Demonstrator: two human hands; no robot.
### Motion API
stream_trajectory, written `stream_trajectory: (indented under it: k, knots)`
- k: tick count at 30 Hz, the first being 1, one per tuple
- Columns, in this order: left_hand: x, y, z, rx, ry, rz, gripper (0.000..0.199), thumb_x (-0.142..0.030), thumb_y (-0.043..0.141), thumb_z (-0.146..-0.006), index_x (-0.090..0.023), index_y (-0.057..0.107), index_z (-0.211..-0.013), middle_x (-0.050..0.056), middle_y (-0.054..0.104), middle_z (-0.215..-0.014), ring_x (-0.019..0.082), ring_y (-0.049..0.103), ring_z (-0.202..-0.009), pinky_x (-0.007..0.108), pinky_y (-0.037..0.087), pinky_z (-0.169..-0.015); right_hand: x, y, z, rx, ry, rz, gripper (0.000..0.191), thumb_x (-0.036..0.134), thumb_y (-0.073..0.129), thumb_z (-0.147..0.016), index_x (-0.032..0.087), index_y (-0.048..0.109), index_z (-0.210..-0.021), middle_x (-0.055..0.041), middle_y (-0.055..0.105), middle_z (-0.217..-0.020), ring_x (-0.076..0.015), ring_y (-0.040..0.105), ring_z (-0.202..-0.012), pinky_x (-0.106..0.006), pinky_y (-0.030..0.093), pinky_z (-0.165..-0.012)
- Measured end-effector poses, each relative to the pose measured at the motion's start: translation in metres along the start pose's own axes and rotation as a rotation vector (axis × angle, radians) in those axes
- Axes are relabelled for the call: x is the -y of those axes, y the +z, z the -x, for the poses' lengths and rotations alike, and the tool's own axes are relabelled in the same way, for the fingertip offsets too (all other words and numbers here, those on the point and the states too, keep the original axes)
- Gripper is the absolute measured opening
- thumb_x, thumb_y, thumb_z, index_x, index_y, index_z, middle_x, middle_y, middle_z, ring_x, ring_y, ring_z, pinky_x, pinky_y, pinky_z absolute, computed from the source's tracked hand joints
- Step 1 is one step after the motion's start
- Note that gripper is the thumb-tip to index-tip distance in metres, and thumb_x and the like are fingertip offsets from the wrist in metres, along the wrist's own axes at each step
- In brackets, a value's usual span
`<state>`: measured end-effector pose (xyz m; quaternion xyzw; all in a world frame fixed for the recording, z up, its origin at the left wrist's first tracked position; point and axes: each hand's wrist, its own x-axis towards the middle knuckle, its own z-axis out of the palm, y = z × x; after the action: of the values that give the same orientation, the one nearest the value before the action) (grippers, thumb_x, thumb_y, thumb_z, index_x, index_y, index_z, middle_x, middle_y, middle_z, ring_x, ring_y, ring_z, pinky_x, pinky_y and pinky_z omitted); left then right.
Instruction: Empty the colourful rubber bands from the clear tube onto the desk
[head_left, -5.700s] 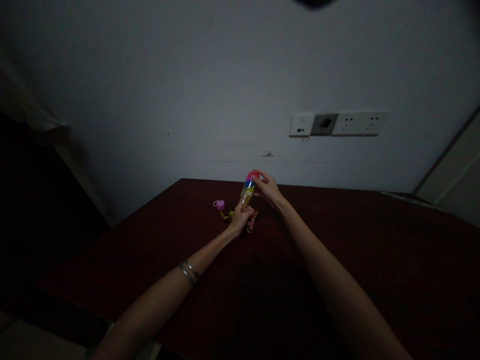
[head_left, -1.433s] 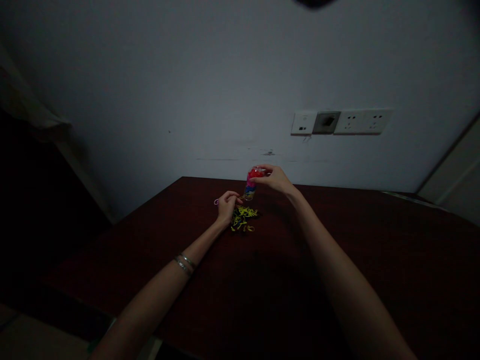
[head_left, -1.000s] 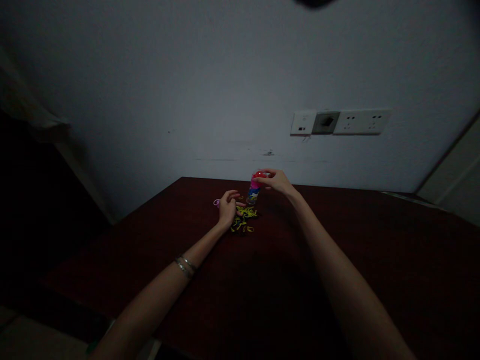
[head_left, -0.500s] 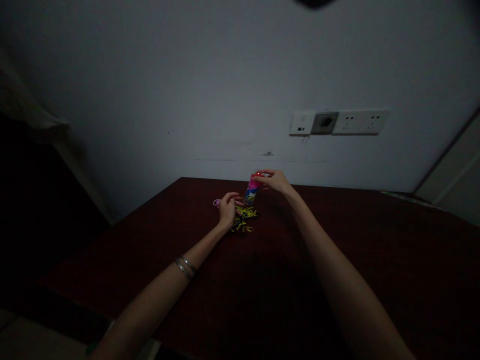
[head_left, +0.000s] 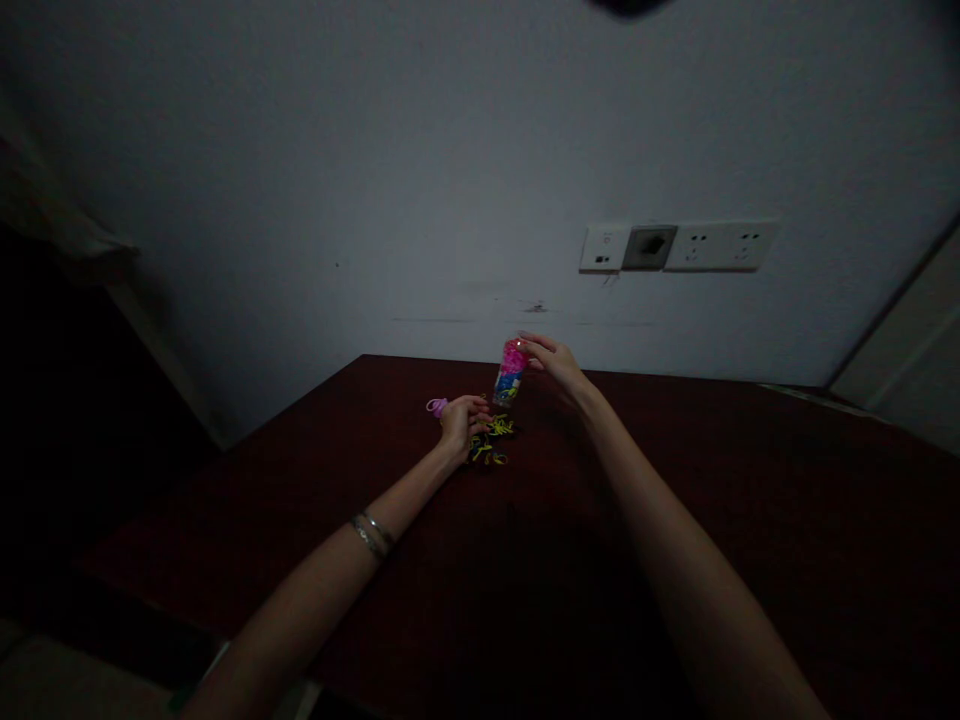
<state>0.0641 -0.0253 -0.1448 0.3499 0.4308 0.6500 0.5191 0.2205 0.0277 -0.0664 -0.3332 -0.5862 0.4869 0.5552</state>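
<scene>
The clear plastic container [head_left: 510, 372] I have here is a slim, smooth-walled cylinder, glossy enough to catch a small bright glint near its top. Through the wall I see its contents packed in bands of colour: red and pink above, blue in the middle, a little yellow towards the bottom. It leans slightly, its upper end towards my right hand [head_left: 556, 364], whose fingers are clamped on it near the top; I cannot tell whether its lower end touches the desk [head_left: 322, 450].

My left hand [head_left: 459, 425] is just beside that lower end, its fingers loosely curled. I cannot tell whether they pinch anything. Under and beside them lies a tangled heap of thin, stringy loops [head_left: 495, 428], yellow and dark, on the desk. Just beyond that hand, on its left, sits a pink cap [head_left: 437, 407] with a ring-shaped handle.

Two shiny metal bangles [head_left: 372, 534] circle my left forearm. The desk is dark reddish-brown and reaches a plain pale wall [head_left: 375, 180], scuffed low down, with a row of socket plates [head_left: 720, 247] to the right.
</scene>
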Motion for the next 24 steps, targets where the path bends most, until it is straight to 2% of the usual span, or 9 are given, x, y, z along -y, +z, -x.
stream_trajectory:
  k: [6,13,19,24]
  knots:
    - [0.002,-0.002,0.0,0.121,-0.111,0.185,0.031,-0.008,0.043,-0.052,-0.01,0.058,-0.079,-0.001,0.049,-0.057,0.007,0.043,-0.042,0.02,0.035,-0.041,-0.016,-0.001,-0.001,0.013,0.078,-0.203,0.049,0.033,0.068,-0.06,0.025,0.059,-0.108,-0.0032,0.066,-0.098,-0.0144,0.061,-0.078,-0.027,0.048,-0.065]
    - [0.006,-0.001,-0.001,0.077,-0.151,0.289,0.044,-0.007,0.04,-0.051,-0.008,0.057,-0.092,-0.002,0.044,-0.053,0.006,0.037,-0.041,0.02,0.033,-0.043,-0.02,-0.005,0.0,-0.014,0.035,-0.151,0.057,0.039,0.064,-0.064,0.029,0.052,-0.118,-0.0046,0.063,-0.109,-0.0163,0.06,-0.09,-0.029,0.048,-0.071]
    - [-0.002,0.005,0.012,0.359,-0.168,0.335,0.079,-0.005,0.04,-0.05,-0.012,0.038,-0.128,-0.005,0.04,-0.051,0.008,0.036,-0.041,0.02,0.03,-0.042,-0.023,-0.011,-0.001,-0.056,-0.003,-0.071,0.057,0.045,0.06,-0.067,0.031,0.049,-0.121,-0.0045,0.061,-0.113,-0.0168,0.06,-0.092,-0.031,0.049,-0.072]
    - [-0.008,0.007,0.021,0.57,-0.198,0.302,0.094,-0.002,0.04,-0.048,-0.026,0.021,-0.137,-0.004,0.046,-0.06,0.008,0.04,-0.044,0.019,0.033,-0.043,-0.025,-0.012,-0.001,-0.049,0.001,-0.062,0.06,0.047,0.059,-0.067,0.031,0.047,-0.123,-0.0051,0.06,-0.115,-0.0176,0.059,-0.096,-0.031,0.049,-0.074]
